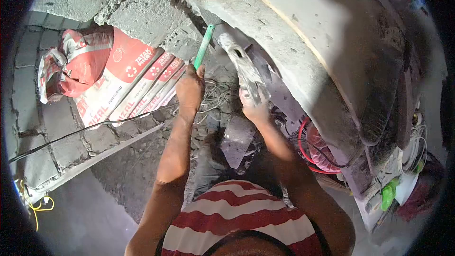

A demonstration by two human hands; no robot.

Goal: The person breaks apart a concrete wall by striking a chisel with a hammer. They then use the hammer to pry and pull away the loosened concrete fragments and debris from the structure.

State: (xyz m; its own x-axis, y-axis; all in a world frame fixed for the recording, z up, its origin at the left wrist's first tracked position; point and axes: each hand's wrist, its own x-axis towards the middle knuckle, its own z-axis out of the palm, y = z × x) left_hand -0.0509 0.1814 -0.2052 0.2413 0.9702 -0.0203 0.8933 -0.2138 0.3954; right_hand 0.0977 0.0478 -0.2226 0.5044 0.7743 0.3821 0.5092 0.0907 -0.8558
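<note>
My left hand (190, 90) is closed around the lower end of a bright green handle (204, 47), which points up toward a gap in the rough concrete. What the handle belongs to is not clear. In my right hand (255, 106) is a long, dusty grey-white object (239, 57) with a dark hole near its upper part; its kind cannot be made out. My fingers wrap its lower end. The two held things are close together but apart, below the concrete edge (189, 33).
Red and white cement bags (137, 78) lie stacked at left on grey blocks. A black cable (109, 122) crosses them. Rubble (128, 166) covers the ground. A curved concrete slab (284, 61) overhangs at right, with a red-rimmed container (318, 147) beneath. Loose wires (213, 95) lie between my hands.
</note>
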